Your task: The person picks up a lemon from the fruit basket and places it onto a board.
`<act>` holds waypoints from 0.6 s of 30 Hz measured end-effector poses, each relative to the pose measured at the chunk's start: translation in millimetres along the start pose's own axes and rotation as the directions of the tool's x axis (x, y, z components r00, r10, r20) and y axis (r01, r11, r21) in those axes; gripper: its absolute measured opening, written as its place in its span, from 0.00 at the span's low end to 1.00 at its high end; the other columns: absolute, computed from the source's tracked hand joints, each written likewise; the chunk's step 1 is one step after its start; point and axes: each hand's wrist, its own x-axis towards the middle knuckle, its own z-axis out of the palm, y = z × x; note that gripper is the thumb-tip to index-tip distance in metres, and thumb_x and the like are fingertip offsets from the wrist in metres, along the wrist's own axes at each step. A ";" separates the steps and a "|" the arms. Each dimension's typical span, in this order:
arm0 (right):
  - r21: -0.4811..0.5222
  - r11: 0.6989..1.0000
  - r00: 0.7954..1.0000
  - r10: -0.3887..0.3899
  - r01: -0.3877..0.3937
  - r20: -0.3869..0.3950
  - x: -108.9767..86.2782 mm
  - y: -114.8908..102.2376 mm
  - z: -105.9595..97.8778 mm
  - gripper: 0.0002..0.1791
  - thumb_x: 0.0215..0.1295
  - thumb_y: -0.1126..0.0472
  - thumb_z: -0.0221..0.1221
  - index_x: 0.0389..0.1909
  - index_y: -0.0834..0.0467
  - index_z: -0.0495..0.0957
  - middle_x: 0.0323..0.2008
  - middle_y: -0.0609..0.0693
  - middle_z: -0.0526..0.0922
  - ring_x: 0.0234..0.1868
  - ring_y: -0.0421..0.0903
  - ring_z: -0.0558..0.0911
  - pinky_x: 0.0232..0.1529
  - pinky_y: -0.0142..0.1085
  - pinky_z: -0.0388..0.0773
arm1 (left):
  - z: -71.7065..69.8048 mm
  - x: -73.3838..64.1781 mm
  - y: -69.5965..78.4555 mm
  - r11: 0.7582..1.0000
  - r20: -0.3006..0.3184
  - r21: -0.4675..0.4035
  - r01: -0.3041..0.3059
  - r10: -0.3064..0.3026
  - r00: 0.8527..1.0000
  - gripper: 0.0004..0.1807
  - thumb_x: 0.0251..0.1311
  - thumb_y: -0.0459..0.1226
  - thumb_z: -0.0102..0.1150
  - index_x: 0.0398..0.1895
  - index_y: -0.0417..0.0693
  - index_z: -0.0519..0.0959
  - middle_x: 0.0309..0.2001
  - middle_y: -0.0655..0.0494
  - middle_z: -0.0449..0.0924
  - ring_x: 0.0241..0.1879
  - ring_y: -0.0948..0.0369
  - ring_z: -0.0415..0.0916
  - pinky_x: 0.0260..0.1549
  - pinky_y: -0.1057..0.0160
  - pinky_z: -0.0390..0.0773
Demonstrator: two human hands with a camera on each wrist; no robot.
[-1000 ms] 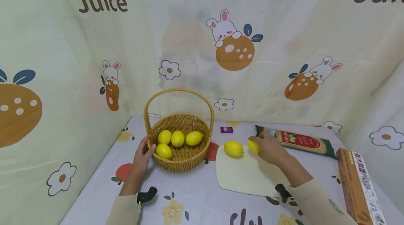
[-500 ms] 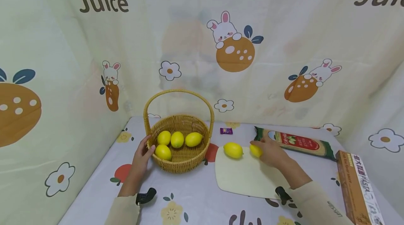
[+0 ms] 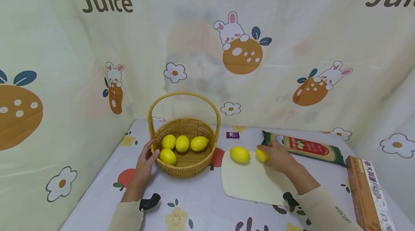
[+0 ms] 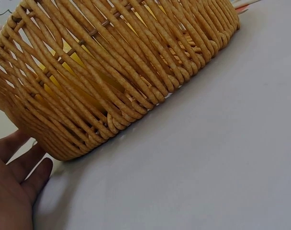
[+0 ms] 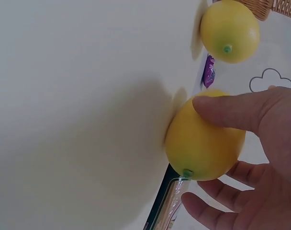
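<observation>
My right hand (image 3: 279,156) holds a yellow lemon (image 5: 203,143) at the far edge of a pale cutting board (image 3: 249,184). In the right wrist view the thumb lies along one side of the lemon, with the fingers at the other. A second lemon (image 3: 240,154) rests on the board just to the left. My left hand (image 3: 146,161) holds the left side of a wicker basket (image 3: 184,170), its thumb at the rim and its fingers against the outer wall. Several lemons (image 3: 182,144) lie inside the basket, under its tall arched handle.
Behind the right hand lies a long green-ended pasta packet (image 3: 308,147). A brown and white pasta box (image 3: 367,191) stands along the right side. A small purple wrapped sweet (image 3: 232,135) lies behind the board. A printed cloth backdrop (image 3: 194,36) rises behind the table.
The right hand has lowered slightly with the lemon, close over the board. The left hand and the basket have stayed in place.
</observation>
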 end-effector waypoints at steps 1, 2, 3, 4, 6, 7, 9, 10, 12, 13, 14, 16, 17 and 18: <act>0.004 1.000 1.000 0.002 -0.002 0.009 0.4 -0.5 -0.3 0.32 0.55 0.64 0.68 0.64 0.54 0.74 0.41 0.59 0.69 0.37 0.53 0.69 0.34 0.43 0.74 | -0.1 0.0 0.2 1.000 -0.001 -0.001 -0.001 0.001 1.000 0.31 0.70 0.52 0.51 0.74 0.68 0.56 0.75 0.53 0.52 0.72 0.49 0.51 0.67 0.44 0.53; 0.007 1.000 1.000 0.006 -0.007 0.017 0.7 -1.1 -0.7 0.33 0.55 0.63 0.69 0.64 0.54 0.74 0.41 0.58 0.69 0.37 0.53 0.69 0.34 0.43 0.73 | -0.2 0.2 0.3 1.000 0.000 0.001 -0.004 0.004 1.000 0.31 0.70 0.52 0.51 0.74 0.68 0.56 0.75 0.53 0.52 0.72 0.49 0.51 0.67 0.44 0.53; 0.005 1.000 1.000 0.009 -0.009 0.023 1.2 -1.3 -1.0 0.34 0.54 0.61 0.69 0.64 0.55 0.73 0.41 0.58 0.69 0.37 0.53 0.69 0.35 0.43 0.74 | -0.2 0.2 0.8 1.000 0.001 0.001 -0.005 0.005 1.000 0.31 0.70 0.52 0.51 0.74 0.68 0.56 0.75 0.53 0.52 0.72 0.49 0.51 0.67 0.44 0.53; 0.006 1.000 0.999 0.018 -0.018 0.027 1.4 -1.5 -0.1 0.34 0.54 0.60 0.70 0.65 0.55 0.73 0.41 0.58 0.69 0.37 0.53 0.69 0.35 0.44 0.74 | -0.6 -0.3 0.6 1.000 0.001 0.003 -0.006 0.006 1.000 0.31 0.70 0.52 0.51 0.74 0.68 0.56 0.75 0.53 0.52 0.72 0.49 0.51 0.67 0.44 0.54; 0.006 1.000 0.999 0.024 -0.024 0.027 1.6 -1.9 0.8 0.35 0.54 0.59 0.70 0.65 0.56 0.72 0.41 0.58 0.69 0.38 0.53 0.70 0.36 0.45 0.74 | -1.3 -0.9 0.4 1.000 0.002 0.000 -0.008 0.008 1.000 0.31 0.69 0.53 0.51 0.74 0.68 0.56 0.75 0.54 0.52 0.72 0.50 0.51 0.67 0.45 0.54; 0.005 1.000 0.999 0.026 -0.026 0.026 1.4 -1.7 0.5 0.35 0.54 0.58 0.70 0.65 0.56 0.72 0.42 0.58 0.69 0.38 0.53 0.70 0.37 0.46 0.74 | -1.1 -0.9 0.3 1.000 0.003 -0.001 -0.011 0.011 1.000 0.32 0.69 0.53 0.51 0.74 0.68 0.56 0.75 0.54 0.52 0.72 0.50 0.51 0.67 0.44 0.54; -0.004 1.000 0.999 0.023 -0.023 0.025 1.0 -1.3 -0.2 0.36 0.53 0.57 0.71 0.65 0.56 0.72 0.42 0.59 0.69 0.38 0.54 0.70 0.38 0.48 0.75 | -0.6 -1.1 0.0 1.000 0.004 -0.002 -0.013 0.013 1.000 0.32 0.69 0.54 0.51 0.74 0.68 0.56 0.75 0.54 0.52 0.72 0.50 0.51 0.67 0.45 0.54; -0.007 1.000 0.999 0.021 -0.021 0.027 0.6 -1.4 -0.7 0.36 0.53 0.56 0.71 0.65 0.57 0.72 0.43 0.59 0.70 0.39 0.54 0.71 0.40 0.49 0.76 | -0.6 -1.3 -0.4 1.000 0.004 -0.002 -0.012 0.012 1.000 0.32 0.69 0.54 0.51 0.74 0.68 0.56 0.75 0.54 0.52 0.72 0.50 0.51 0.67 0.45 0.54; -0.012 1.000 0.999 0.022 -0.022 0.034 0.0 -2.2 -2.2 0.37 0.52 0.55 0.72 0.65 0.57 0.73 0.45 0.61 0.70 0.41 0.56 0.72 0.42 0.52 0.76 | -0.6 -1.9 -0.9 1.000 0.004 0.003 -0.008 0.008 1.000 0.31 0.70 0.53 0.50 0.74 0.68 0.56 0.75 0.54 0.51 0.72 0.50 0.50 0.67 0.45 0.53; -0.015 1.000 0.999 0.022 -0.022 0.038 -0.3 -2.7 -3.0 0.37 0.52 0.55 0.72 0.65 0.57 0.73 0.46 0.61 0.70 0.41 0.56 0.72 0.43 0.53 0.76 | -0.5 -1.9 -1.1 1.000 0.003 0.006 -0.006 0.006 1.000 0.32 0.70 0.53 0.50 0.74 0.67 0.56 0.75 0.54 0.51 0.72 0.50 0.50 0.67 0.45 0.53; -0.018 1.000 0.999 0.022 -0.021 0.040 -0.5 -3.3 -4.1 0.37 0.52 0.55 0.72 0.65 0.57 0.73 0.47 0.62 0.70 0.42 0.57 0.72 0.44 0.54 0.76 | -0.5 -1.8 -1.2 1.000 0.002 0.009 -0.003 0.003 1.000 0.32 0.70 0.53 0.50 0.74 0.67 0.56 0.75 0.54 0.51 0.72 0.50 0.49 0.67 0.45 0.53; -0.026 0.999 0.999 0.021 -0.020 0.044 -0.8 -4.7 -7.1 0.36 0.53 0.55 0.72 0.64 0.57 0.73 0.47 0.62 0.70 0.42 0.57 0.73 0.44 0.55 0.76 | -0.3 -1.4 -0.7 1.000 0.000 0.014 -0.002 0.002 1.000 0.32 0.70 0.54 0.50 0.75 0.67 0.55 0.75 0.54 0.50 0.73 0.50 0.49 0.67 0.44 0.53; -0.034 0.999 0.999 0.017 -0.016 0.041 -0.9 -5.6 -9.1 0.35 0.54 0.55 0.71 0.64 0.57 0.73 0.48 0.63 0.71 0.43 0.58 0.73 0.45 0.56 0.76 | 0.0 -1.1 -0.4 1.000 -0.001 0.015 -0.002 0.002 1.000 0.33 0.69 0.54 0.50 0.75 0.67 0.55 0.75 0.55 0.50 0.73 0.50 0.49 0.67 0.44 0.53; -0.047 0.999 0.999 0.012 -0.010 0.036 -1.0 -6.6 -11.4 0.35 0.54 0.55 0.71 0.64 0.58 0.73 0.49 0.65 0.70 0.44 0.60 0.73 0.45 0.57 0.76 | 0.3 -0.8 0.1 1.000 -0.003 0.016 -0.004 0.004 1.000 0.33 0.69 0.55 0.50 0.75 0.67 0.55 0.75 0.55 0.50 0.73 0.50 0.49 0.67 0.44 0.53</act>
